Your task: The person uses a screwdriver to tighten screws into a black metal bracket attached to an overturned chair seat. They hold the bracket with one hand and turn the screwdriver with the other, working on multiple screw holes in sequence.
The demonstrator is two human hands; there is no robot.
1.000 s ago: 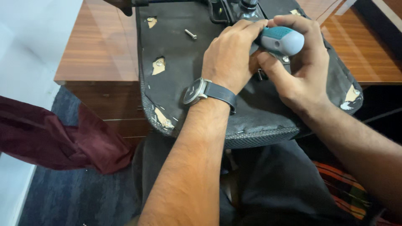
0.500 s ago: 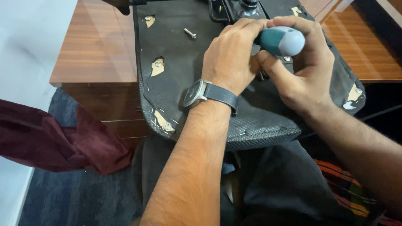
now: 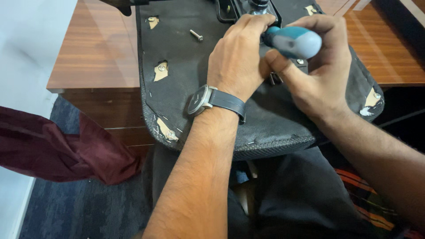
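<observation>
Right hand (image 3: pixel 318 75) is wrapping shut around the screwdriver (image 3: pixel 292 42), teal-and-grey handle lying across the palm, thumb pressing its side. Left hand (image 3: pixel 237 57) is curling down over the front of the tool, fingers closed at the shaft end; the tip and whatever it's seated in are hidden under those fingers, can't tell more.

Screwdriver is sitting over the upturned seat (image 3: pixel 186 102), just beside the metal bracket (image 3: pixel 232 11) at the top edge. Seat is lying half on the desk (image 3: pixel 95 57), near edge overhanging toward the lap.

Handling, my read: handle looks rubbery and fat, so grippy and light; hold at mid-handle for torque, other hand steadying low on the shaft. Seat looks heavy and stiff underneath, but the black fabric is soft and already torn at the corners, staples showing, so don't lever against it.

Loose screw (image 3: pixel 196 35) is lying on the fabric, well apart from both hands; small, will roll. Watch (image 3: pixel 199 99) on the left wrist. Maroon cloth (image 3: pixel 57 150) at the left, below the desk.
</observation>
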